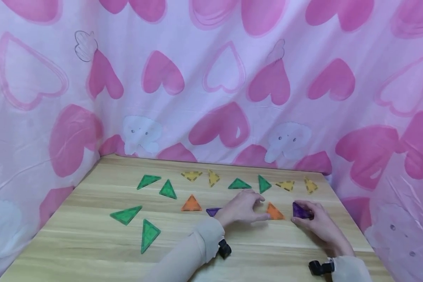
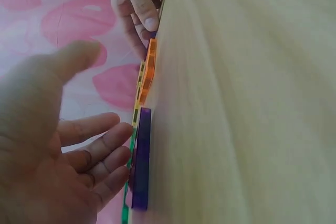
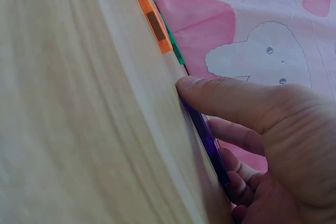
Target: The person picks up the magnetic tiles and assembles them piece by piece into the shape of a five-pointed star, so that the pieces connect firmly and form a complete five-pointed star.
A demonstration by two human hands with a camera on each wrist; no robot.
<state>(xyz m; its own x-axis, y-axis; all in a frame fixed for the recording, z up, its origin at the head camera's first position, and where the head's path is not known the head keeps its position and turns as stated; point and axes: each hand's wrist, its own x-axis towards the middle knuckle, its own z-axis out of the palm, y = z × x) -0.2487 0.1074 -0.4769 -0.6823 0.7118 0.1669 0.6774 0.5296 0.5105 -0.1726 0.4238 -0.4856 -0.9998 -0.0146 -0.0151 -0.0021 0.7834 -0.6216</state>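
Note:
My right hand (image 1: 321, 224) grips a purple triangular tile (image 1: 299, 210) at the right of the table, thumb on one side and fingers on the other. In the right wrist view that purple tile (image 3: 210, 145) lies along the tabletop. The left hand (image 1: 240, 207) hovers with spread fingers, holding nothing visible, just left of an orange triangular tile (image 1: 275, 212). Another purple tile (image 1: 212, 212) shows partly behind the left wrist; the rest of it is hidden. The left wrist view has a purple tile (image 2: 142, 161) beside the left fingertips.
Green triangular tiles (image 1: 167, 189) and yellow ones (image 1: 192, 176) lie spread along the back. A second orange tile (image 1: 191, 203) sits left of centre, and two more green tiles (image 1: 150, 235) lie front left. A pink heart-patterned curtain (image 1: 216, 78) encloses the wooden table (image 1: 91, 250).

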